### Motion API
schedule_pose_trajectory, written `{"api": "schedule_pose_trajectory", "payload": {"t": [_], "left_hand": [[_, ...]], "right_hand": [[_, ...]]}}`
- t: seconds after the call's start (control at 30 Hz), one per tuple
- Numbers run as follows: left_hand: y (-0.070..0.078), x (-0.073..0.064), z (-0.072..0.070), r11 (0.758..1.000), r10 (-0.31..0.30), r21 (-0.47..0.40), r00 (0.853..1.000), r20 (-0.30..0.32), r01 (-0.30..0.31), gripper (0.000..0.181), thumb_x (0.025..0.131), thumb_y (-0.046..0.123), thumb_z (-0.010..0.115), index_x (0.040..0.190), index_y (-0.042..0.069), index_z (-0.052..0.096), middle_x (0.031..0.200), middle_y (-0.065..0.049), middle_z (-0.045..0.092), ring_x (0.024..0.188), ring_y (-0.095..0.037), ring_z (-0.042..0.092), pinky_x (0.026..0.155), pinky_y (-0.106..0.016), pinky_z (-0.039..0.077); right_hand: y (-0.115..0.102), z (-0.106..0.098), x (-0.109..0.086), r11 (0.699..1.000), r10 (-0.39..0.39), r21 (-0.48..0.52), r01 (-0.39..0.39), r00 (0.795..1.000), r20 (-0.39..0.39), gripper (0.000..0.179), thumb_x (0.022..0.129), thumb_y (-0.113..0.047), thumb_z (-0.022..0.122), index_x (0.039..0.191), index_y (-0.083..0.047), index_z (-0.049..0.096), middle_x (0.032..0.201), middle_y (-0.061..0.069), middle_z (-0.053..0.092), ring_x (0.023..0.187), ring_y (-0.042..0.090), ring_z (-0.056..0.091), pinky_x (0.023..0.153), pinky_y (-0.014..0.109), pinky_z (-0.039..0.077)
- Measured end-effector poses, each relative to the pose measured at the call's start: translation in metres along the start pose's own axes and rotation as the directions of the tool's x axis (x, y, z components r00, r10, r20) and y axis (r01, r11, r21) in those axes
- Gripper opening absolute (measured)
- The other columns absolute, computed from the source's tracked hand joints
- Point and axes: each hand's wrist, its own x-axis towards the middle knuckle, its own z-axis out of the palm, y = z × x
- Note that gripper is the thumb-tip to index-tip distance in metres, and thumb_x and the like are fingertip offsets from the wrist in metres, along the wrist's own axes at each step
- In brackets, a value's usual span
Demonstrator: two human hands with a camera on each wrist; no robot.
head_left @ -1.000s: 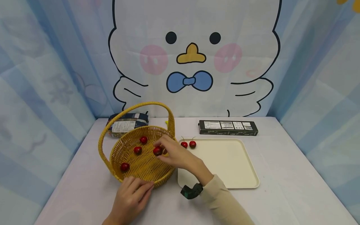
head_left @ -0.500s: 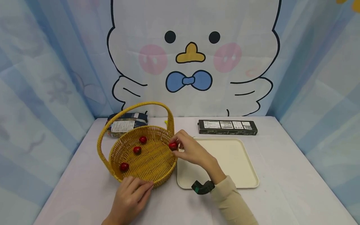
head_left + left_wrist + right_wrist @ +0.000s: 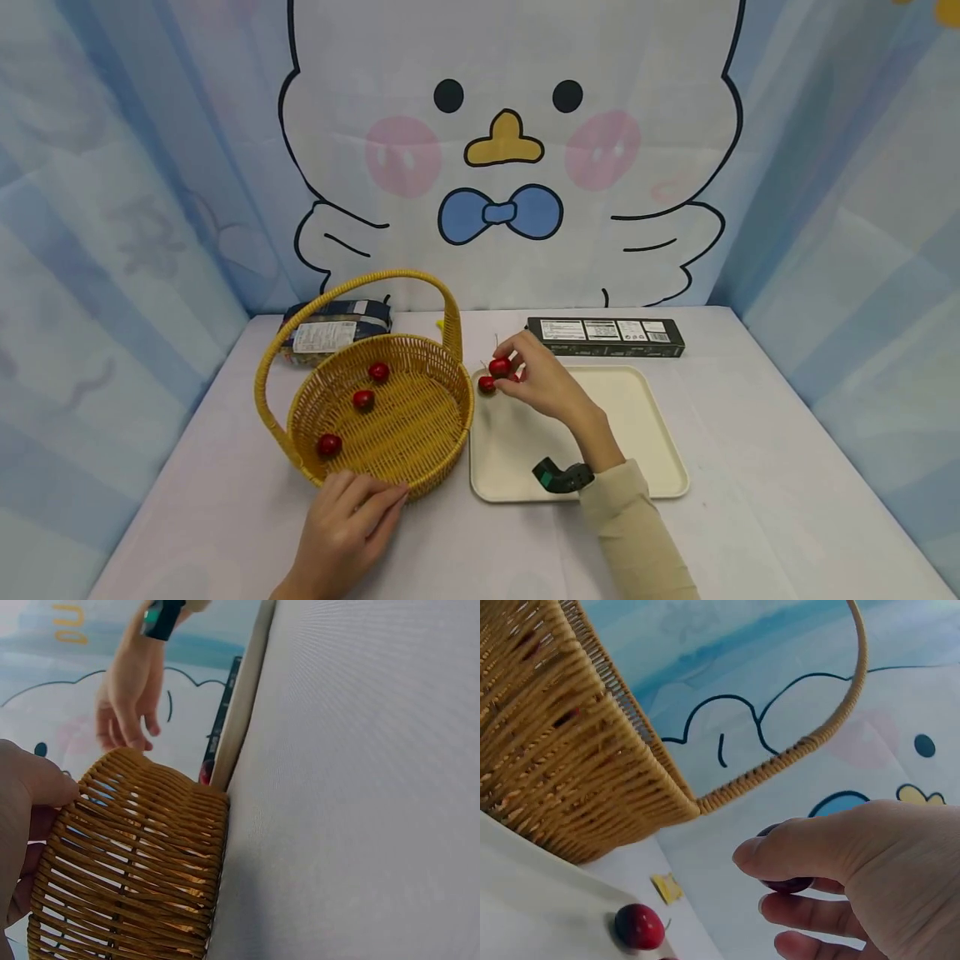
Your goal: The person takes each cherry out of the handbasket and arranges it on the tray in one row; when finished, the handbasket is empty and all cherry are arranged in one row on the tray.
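Observation:
My left hand (image 3: 343, 527) grips the near rim of a yellow woven basket (image 3: 438, 433). In the left wrist view its thumb (image 3: 46, 780) lies over the wicker rim, with fingers behind. Three dark red cherries lie in the basket, one of them a cherry (image 3: 363, 401) near its middle. My right hand (image 3: 553, 385) pinches a cherry (image 3: 499, 367) between thumb and fingers, above the far left corner of a cream tray (image 3: 585, 442). Beneath it a cherry (image 3: 487, 384) rests on the tray. Another cherry is mostly hidden behind the fingers.
A long black box (image 3: 606, 337) lies behind the tray. Behind the basket is a dark blue package (image 3: 330, 333) with a white label. A small yellow wrapped item (image 3: 666, 888) sits beyond the tray's corner. The basket's tall handle (image 3: 264, 375) arches over its bowl.
My right hand has lifted the pinched cherry out of the basket and carried it rightward across the rim to above the tray. The left hand has stayed on the basket rim.

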Motion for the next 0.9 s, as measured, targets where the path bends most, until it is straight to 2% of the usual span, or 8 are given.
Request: {"api": "schedule_pose_trajectory", "payload": {"t": [0.2,0.33,0.57,0.7,0.9], "left_hand": [[0.001,0.001,-0.001,1.0,-0.003,-0.004,1.0,0.0,0.003,0.041,0.104,0.032,0.051,0.088,0.008,0.081,0.08,0.004,0.066,0.072,-0.011,0.046,0.069,-0.023,0.032],[0.001,0.001,-0.001,1.0,-0.004,-0.006,1.0,0.0,0.004,0.04,0.104,0.032,0.052,0.088,0.008,0.081,0.079,0.004,0.066,0.072,-0.011,0.046,0.069,-0.023,0.033],[0.0,0.0,0.0,1.0,-0.01,-0.008,1.0,0.003,0.01,0.04,0.104,0.032,0.052,0.088,0.008,0.081,0.08,0.004,0.066,0.072,-0.011,0.046,0.069,-0.022,0.032],[0.0,-0.001,0.0,1.0,-0.02,-0.004,1.0,0.009,0.02,0.041,0.104,0.033,0.052,0.088,0.009,0.081,0.08,0.005,0.066,0.073,-0.011,0.046,0.07,-0.022,0.032],[0.0,-0.001,0.0,1.0,-0.022,-0.009,1.0,0.013,0.022,0.041,0.104,0.033,0.052,0.088,0.009,0.081,0.08,0.004,0.066,0.072,-0.011,0.047,0.069,-0.022,0.033]], "right_hand": [[0.018,-0.007,-0.001,0.997,0.081,-0.011,-0.081,0.997,-0.019,0.035,0.086,-0.007,0.077,0.115,-0.005,0.059,0.115,0.012,0.057,0.093,0.022,0.062,0.079,0.034,0.054],[0.027,-0.009,-0.003,0.988,0.144,-0.048,-0.145,0.989,-0.038,0.036,0.085,-0.006,0.077,0.116,-0.001,0.059,0.115,0.015,0.057,0.095,0.024,0.063,0.082,0.035,0.055],[0.036,-0.009,-0.003,0.953,0.298,-0.053,-0.299,0.954,-0.026,0.035,0.085,-0.005,0.077,0.115,-0.001,0.06,0.118,0.015,0.056,0.1,0.027,0.063,0.087,0.039,0.055],[0.044,-0.007,-0.003,0.94,0.329,-0.082,-0.33,0.944,-0.02,0.034,0.085,-0.006,0.077,0.114,-0.001,0.061,0.119,0.016,0.056,0.098,0.027,0.061,0.087,0.04,0.053],[0.053,-0.003,-0.003,0.937,0.331,-0.103,-0.332,0.943,-0.03,0.032,0.083,-0.006,0.077,0.111,0.001,0.062,0.115,0.017,0.058,0.094,0.026,0.061,0.084,0.039,0.052]]}}
